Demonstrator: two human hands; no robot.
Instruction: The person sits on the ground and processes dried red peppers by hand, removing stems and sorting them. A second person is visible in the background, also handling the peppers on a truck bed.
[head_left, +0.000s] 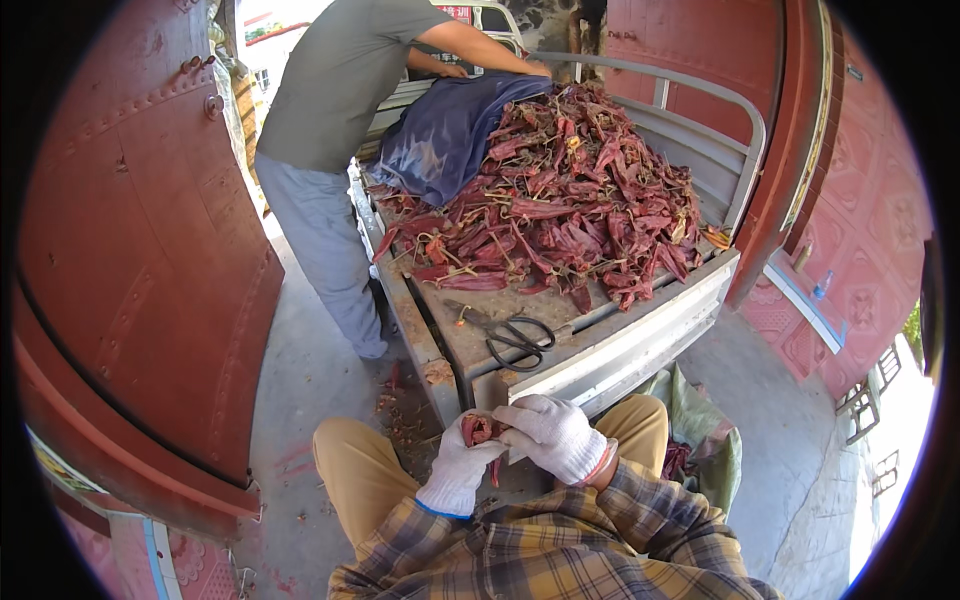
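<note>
In white knitted gloves, my two hands meet over my lap at the corner of a metal cart bed. My left hand (459, 466) grips a dried red chilli pepper (477, 429), its broken end turned up. The fingers of my right hand (553, 435) close on the other side of the same chilli. A pair of black-handled scissors (517, 341) lies on the cart bed (480, 360) just beyond my hands. Behind the scissors rises a big heap of dried red chillies (570, 210) with stalks.
Across the cart a person (345, 97) leans over a dark blue cloth (457, 135) on the heap. A green woven sack (701, 442) holding chillies stands by my right knee. Chilli scraps (397, 420) litter the floor. A red metal door (142, 225) is at left.
</note>
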